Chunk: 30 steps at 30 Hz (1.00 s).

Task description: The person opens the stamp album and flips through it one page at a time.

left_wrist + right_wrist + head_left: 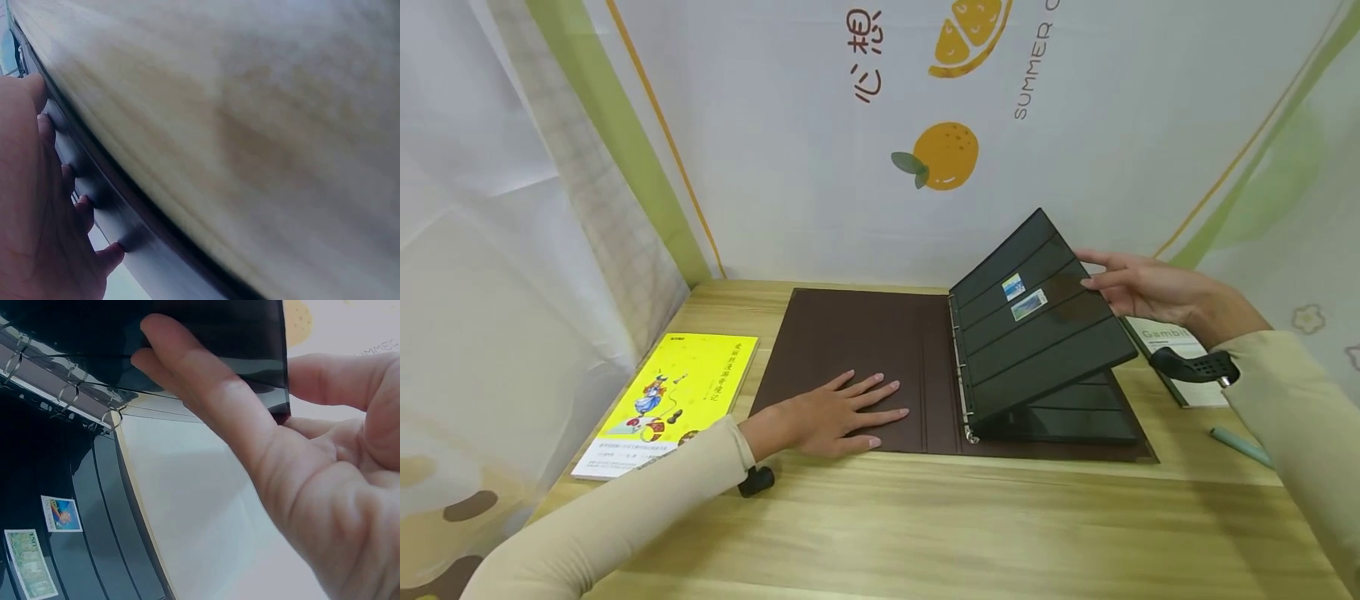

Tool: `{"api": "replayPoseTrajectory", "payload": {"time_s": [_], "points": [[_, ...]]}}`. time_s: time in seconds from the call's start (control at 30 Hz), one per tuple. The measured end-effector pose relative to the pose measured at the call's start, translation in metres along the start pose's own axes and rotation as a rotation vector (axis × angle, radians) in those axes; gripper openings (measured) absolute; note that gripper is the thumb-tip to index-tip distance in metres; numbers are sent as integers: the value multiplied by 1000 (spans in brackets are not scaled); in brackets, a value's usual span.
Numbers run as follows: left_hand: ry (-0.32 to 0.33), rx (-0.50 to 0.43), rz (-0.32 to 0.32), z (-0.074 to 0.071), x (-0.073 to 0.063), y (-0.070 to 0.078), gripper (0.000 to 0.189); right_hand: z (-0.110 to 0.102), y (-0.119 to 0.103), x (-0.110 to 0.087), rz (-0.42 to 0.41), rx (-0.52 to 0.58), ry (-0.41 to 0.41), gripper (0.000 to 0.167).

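Note:
A brown ring-bound stamp album (861,350) lies spread on the table. My left hand (831,417) rests flat on its bare inside cover, fingers spread; the left wrist view shows those fingertips (112,256) on the dark cover. My right hand (1138,287) holds a lifted black page (1037,342) by its outer edge, thumb on one side and fingers on the other. Two small stamps (1028,305) sit in strips of that tilted page. Under it, more black pages (1075,417) lie on the back cover. Metal rings (69,394) and a green stamp (30,564) show in the right wrist view.
A yellow book (688,383) lies to the left of the album. At the right, a pale book (1180,358) lies partly behind my right wrist, with a green pen-like stick (1240,447) near my sleeve. A printed white curtain (820,208) hangs behind the table (925,525).

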State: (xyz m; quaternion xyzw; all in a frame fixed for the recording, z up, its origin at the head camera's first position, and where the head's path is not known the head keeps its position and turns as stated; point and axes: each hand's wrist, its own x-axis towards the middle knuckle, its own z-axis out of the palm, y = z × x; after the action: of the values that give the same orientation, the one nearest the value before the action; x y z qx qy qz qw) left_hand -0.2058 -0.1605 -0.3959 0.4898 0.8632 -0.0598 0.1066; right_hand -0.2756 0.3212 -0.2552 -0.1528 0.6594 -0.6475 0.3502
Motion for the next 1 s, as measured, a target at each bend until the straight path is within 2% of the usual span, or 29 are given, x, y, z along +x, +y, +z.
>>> {"api": "replayPoseTrajectory", "payload": {"time_s": [0.17,0.43,0.63,0.73,1.0], "points": [[-15,1,-9,-1,2,0,57,3,-9,4,14,-101,19,82],[-14,-6,-17,-2,2,0,57,16,-33,13,73,-51,-43,82],[-12,-7,-12,-1,3,1,57,25,-38,18,117,-157,40,81],[-10,-1,-6,-2,3,1,57,27,-38,18,131,-175,81,82],[-33,-6,-10,-11,2,1,57,32,-41,20,130,-157,78,81]]}}
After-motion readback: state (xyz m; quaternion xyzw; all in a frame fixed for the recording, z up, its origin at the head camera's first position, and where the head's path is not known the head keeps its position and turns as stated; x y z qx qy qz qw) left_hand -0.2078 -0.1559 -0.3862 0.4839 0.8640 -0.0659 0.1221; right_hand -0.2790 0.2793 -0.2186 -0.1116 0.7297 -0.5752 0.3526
